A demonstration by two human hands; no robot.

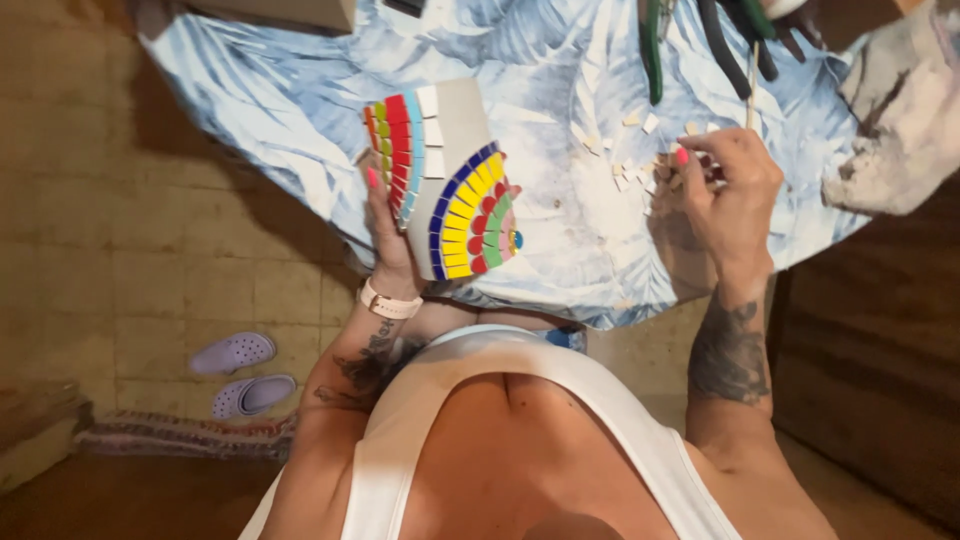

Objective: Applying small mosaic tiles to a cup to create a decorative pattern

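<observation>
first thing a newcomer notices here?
The mosaic block, with bright arcs of red, yellow, blue and green tiles, held up by the left hand at centre. Next, the right hand picking among pale tile chips on the blue leaf-print tablecloth. Lilac clogs sit on the floor, lower left.

The left hand (388, 232) holds up a grey block faced with arcs of coloured mosaic tiles (450, 180) in red, blue, yellow and green, its fingers (373, 180) wrapped around the block's left edge. A pale wristband (388, 303) sits on that wrist. To the right, the right hand (730, 190) rests on the worktop covered with a blue-and-white leaf-patterned cloth (560, 70), its fingers touching a scatter of small pale tile pieces (640, 160). Green- and black-handled pliers (700, 40) lie at the far edge. Two lilac clogs (240, 372) stand on the tiled floor (150, 260) at the near left.
</observation>
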